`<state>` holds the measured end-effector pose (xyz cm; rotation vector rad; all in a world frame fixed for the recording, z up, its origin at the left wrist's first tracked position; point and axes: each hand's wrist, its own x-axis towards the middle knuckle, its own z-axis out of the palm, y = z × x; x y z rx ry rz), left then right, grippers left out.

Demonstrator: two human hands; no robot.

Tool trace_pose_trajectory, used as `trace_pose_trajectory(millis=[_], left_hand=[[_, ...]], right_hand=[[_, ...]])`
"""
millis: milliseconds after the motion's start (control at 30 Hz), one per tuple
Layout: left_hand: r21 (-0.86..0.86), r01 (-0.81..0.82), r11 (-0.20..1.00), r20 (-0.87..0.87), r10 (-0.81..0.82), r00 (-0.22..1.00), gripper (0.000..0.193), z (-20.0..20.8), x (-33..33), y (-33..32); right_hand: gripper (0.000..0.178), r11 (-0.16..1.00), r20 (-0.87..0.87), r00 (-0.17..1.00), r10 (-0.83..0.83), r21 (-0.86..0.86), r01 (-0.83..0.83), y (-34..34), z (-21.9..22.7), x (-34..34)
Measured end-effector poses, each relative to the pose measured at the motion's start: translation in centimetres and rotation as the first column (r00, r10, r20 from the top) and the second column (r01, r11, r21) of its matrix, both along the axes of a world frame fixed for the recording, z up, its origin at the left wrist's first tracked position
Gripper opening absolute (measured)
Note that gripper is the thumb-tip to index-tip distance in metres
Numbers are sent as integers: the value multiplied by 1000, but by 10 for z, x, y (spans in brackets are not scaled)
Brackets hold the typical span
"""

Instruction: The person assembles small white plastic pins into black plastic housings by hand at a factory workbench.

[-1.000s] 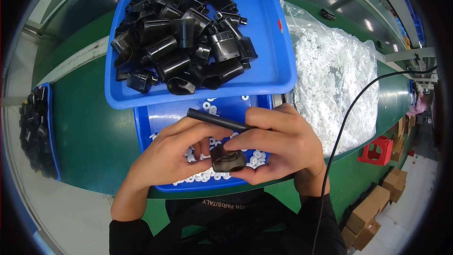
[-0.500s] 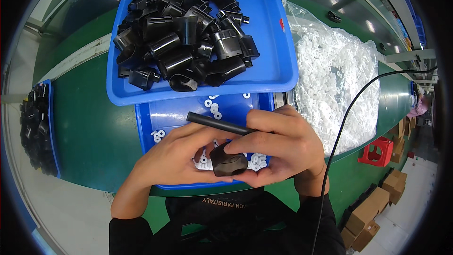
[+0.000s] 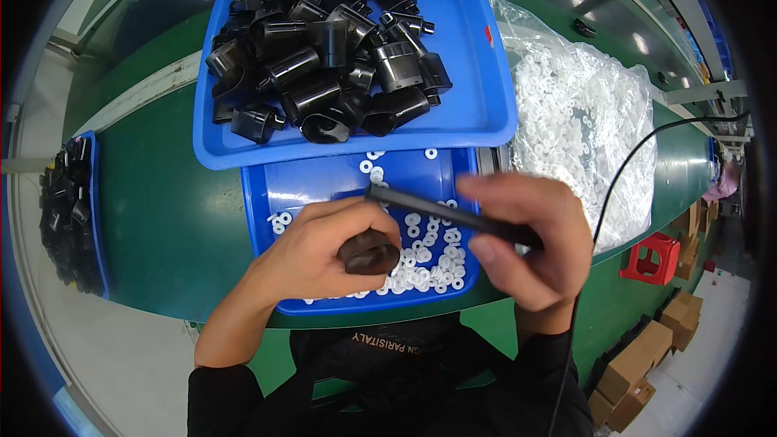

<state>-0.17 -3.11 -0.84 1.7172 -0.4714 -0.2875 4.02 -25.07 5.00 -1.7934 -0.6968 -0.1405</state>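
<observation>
At a green-topped workbench [image 3: 170, 218], a seated worker's left hand [image 3: 324, 247] is curled around a small dark plastic part [image 3: 368, 255], gripping it just above a scatter of white rings [image 3: 421, 263]. The right hand [image 3: 534, 239] is closed on a slim black rod-like tool [image 3: 441, 212], whose tip points leftward and ends just above the left hand's knuckles. Both hands hover over a shallow blue tray [image 3: 271, 291] holding the rings. Directly beyond the hands, a larger blue tray [image 3: 486, 105] overlaps it, heaped with black moulded parts [image 3: 324, 57]. Past the right hand lies a clear plastic bag of white rings [image 3: 583, 113], and a black cable [image 3: 615, 186] loops down beside that wrist. Far off the left hand, another blue bin of black parts [image 3: 69, 210] sits at the bench edge. Cardboard boxes [image 3: 647, 356] and a red stool [image 3: 651, 259] stand on the floor beyond the right forearm.
</observation>
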Motion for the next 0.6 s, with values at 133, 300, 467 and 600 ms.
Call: trace_pose_trajectory(millis=[133,300,467,600], left_hand=[[-4,-56,998,61,56,997,31,-1,6,1],[41,-53,998,167,46,985,33,-3,7,-4],[163,-43,986,224,5,974,34,-3,4,-3],[143,-63,988,243,27,970,28,-1,4,-5]], right_hand=[[45,849,143,898,417,-414,-328,-17,25,1],[34,803,185,935,302,-577,-145,-11,27,-23],[28,706,157,919,361,-691,-159,1,40,-26],[29,653,132,916,378,-740,-162,4,39,-27]])
